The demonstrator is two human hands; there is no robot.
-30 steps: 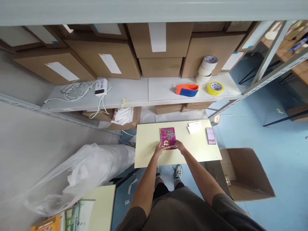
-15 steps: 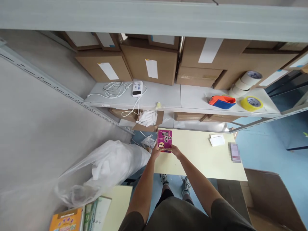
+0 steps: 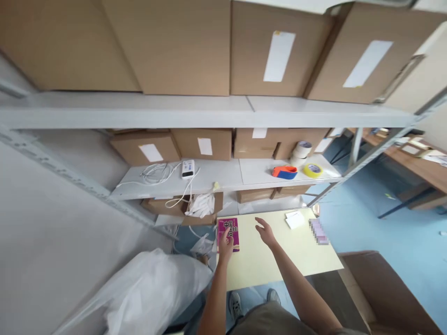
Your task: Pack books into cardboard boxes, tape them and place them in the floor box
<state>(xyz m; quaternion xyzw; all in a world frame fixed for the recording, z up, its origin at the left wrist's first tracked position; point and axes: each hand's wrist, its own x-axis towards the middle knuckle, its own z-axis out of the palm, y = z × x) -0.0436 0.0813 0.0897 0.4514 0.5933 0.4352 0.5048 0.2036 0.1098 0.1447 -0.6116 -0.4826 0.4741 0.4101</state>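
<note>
A purple book (image 3: 234, 228) with Chinese characters on its cover lies flat at the left end of the pale yellow table (image 3: 247, 270). Over its lower part rests my left hand (image 3: 225, 245), finger and thumb apart on the cover; the hand hides part of the print. My right hand (image 3: 266, 233) is off the book, to its right above the tabletop. Its fingers are spread and hold nothing. Further right lie white papers (image 3: 295, 219) and a blurred purple item (image 3: 318, 231).
Behind the table stands a grey shelf (image 3: 216, 180) bearing a coiled white cable (image 3: 155, 173), a power strip (image 3: 188, 168), an orange-blue tape dispenser (image 3: 285, 172), tape rolls (image 3: 312, 170) and cartons (image 3: 200, 145). A white plastic bag (image 3: 160, 286) is at left, an open carton (image 3: 380, 288) at right.
The book has gone from being held in both hands to lying on the table. My right hand has let go and moved right; my left stays on it. The view has tilted up.
</note>
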